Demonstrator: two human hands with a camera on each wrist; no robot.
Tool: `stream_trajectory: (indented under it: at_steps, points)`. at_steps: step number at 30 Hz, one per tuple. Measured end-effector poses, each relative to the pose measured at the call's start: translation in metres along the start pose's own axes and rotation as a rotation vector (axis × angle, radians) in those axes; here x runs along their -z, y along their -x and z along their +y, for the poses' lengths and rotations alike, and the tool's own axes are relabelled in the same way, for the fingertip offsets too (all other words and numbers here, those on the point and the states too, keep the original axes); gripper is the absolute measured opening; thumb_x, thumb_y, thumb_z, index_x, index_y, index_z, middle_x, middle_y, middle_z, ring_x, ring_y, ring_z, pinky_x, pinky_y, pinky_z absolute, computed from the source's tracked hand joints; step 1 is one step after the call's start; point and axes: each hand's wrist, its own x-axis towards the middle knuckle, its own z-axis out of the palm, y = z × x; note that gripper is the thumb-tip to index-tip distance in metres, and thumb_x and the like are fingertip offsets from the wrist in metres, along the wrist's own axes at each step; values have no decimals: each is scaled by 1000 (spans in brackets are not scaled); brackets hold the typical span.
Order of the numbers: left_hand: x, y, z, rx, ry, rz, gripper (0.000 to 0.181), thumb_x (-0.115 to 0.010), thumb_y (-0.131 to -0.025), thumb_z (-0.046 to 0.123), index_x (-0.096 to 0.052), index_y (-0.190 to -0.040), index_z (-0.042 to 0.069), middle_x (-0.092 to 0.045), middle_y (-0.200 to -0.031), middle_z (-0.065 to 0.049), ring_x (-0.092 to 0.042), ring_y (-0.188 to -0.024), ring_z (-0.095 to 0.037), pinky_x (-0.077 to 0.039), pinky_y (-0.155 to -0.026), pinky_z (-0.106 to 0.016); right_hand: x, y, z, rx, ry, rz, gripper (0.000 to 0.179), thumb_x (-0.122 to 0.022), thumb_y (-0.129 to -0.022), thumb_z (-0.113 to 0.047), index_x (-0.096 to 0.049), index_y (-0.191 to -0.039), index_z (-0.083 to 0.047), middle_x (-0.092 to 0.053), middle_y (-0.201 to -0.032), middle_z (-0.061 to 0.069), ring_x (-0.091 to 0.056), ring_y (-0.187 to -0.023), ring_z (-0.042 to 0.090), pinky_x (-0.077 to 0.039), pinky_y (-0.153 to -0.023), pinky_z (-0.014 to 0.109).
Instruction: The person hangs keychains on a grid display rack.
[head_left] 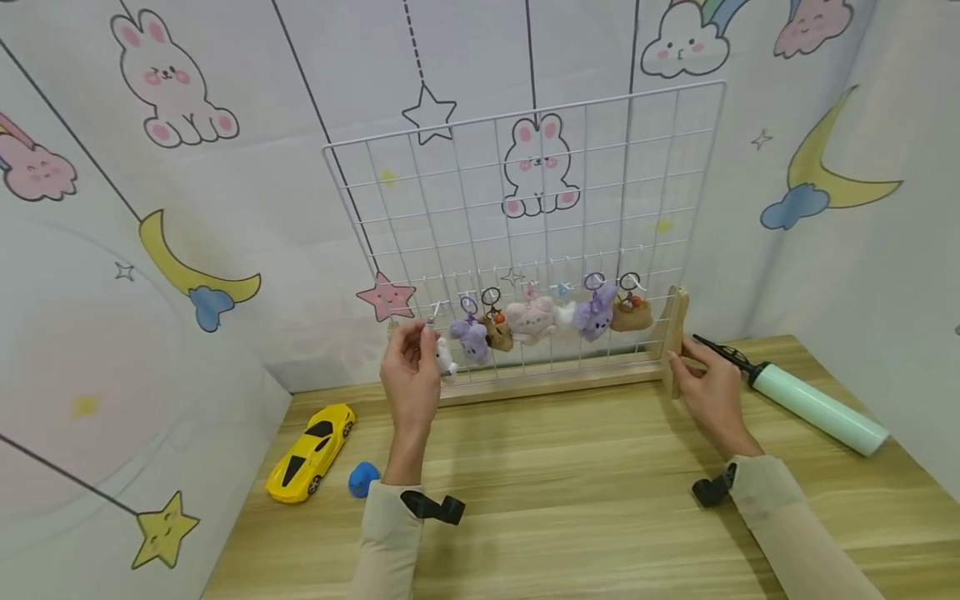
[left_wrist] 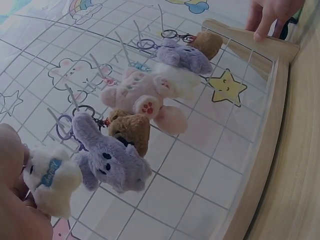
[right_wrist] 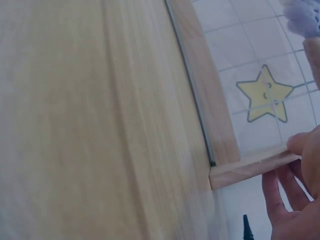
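At the left end of a white wire grid rack (head_left: 450,127), my left hand (head_left: 412,375) pinches a white plush keychain (left_wrist: 55,180) near a hook; the plush has a blue band. Beside it, a purple plush keychain (head_left: 470,340), a brown one (head_left: 498,333) and a pink one (head_left: 531,321) hang from hooks. Farther right hang a small white plush (head_left: 565,315), another purple plush (head_left: 595,317) and a brown plush (head_left: 632,314). My right hand (head_left: 712,396) grips the rack's wooden end support (head_left: 677,333), thumb on one side and fingers on the other.
A yellow toy car (head_left: 311,454) and a small blue toy (head_left: 363,479) lie on the wooden table (head_left: 555,517) to the left. A mint-green pump (head_left: 817,407) with a black nozzle lies right of the rack. A cartoon-printed curtain (head_left: 285,250) hangs behind.
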Motion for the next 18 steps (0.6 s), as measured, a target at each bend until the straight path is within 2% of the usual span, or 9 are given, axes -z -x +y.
stream_trajectory:
  at_steps: [1, 3, 5, 8, 10, 12, 15, 18]
  points:
    - [1, 0, 0, 4, -10, 4, 24, -64, -110, 13, -69, -125, -5, -72, -110, -22, -70, -98, -17, -59, -86, -13, 0, 0, -1, 3, -1, -1, 43, -74, -103, -8, -67, -145, -1, -74, -132, 29, -73, -115, 48, -51, -84, -1]
    - [1, 0, 0, 9, -33, 15, 24, -65, -110, 15, -71, -125, -3, -72, -111, -21, -69, -98, -18, -58, -85, -12, 1, 1, -2, 3, -9, -1, 43, -74, -103, -8, -67, -144, 0, -74, -131, 29, -77, -116, 25, -51, -84, 0]
    - [2, 0, 1, 15, -54, 22, 24, -64, -111, 16, -72, -126, -1, -72, -113, -19, -68, -98, -17, -56, -84, -12, 1, 1, -3, 5, -15, 2, 43, -75, -102, -7, -67, -144, 0, -74, -131, 29, -76, -116, 24, -51, -85, 0]
    - [1, 1, 1, 23, -77, 32, 23, -65, -110, 16, -74, -126, 2, -72, -114, -18, -65, -97, -18, -55, -82, -12, 2, 3, -4, -4, -13, 6, 43, -75, -102, -6, -67, -144, 0, -74, -130, 29, -77, -115, 27, -52, -84, 0]
    - [1, 1, -1, 26, -93, 40, 22, -66, -110, 15, -74, -126, 3, -73, -115, -17, -67, -100, -18, -56, -87, -13, 2, 3, -3, -4, -12, 5, 43, -74, -102, -6, -67, -144, 1, -74, -130, 30, -73, -115, 48, -52, -84, 0]
    - [1, 0, -5, 22, -105, 48, 21, -67, -109, 14, -75, -126, 4, -74, -117, -16, -69, -105, -22, -59, -94, -17, 1, 3, -2, -7, -9, 3, 43, -74, -103, -7, -67, -144, 0, -74, -131, 29, -73, -115, 49, -52, -84, 0]
    - [1, 0, -9, 12, -126, 62, 22, -67, -109, 13, -74, -127, 2, -75, -120, -17, -71, -112, -28, -60, -106, -30, -1, 3, 1, -4, -8, -3, 43, -73, -104, -9, -67, -145, -1, -74, -131, 29, -73, -114, 49, -51, -83, -1]
    - [4, 2, -14, 6, -148, 70, 23, -66, -109, 13, -73, -128, 2, -75, -122, -17, -70, -116, -31, -58, -111, -43, -3, 4, 2, -9, 3, -15, 44, -73, -104, -11, -66, -146, -2, -74, -131, 28, -74, -113, 51, -50, -80, -3]
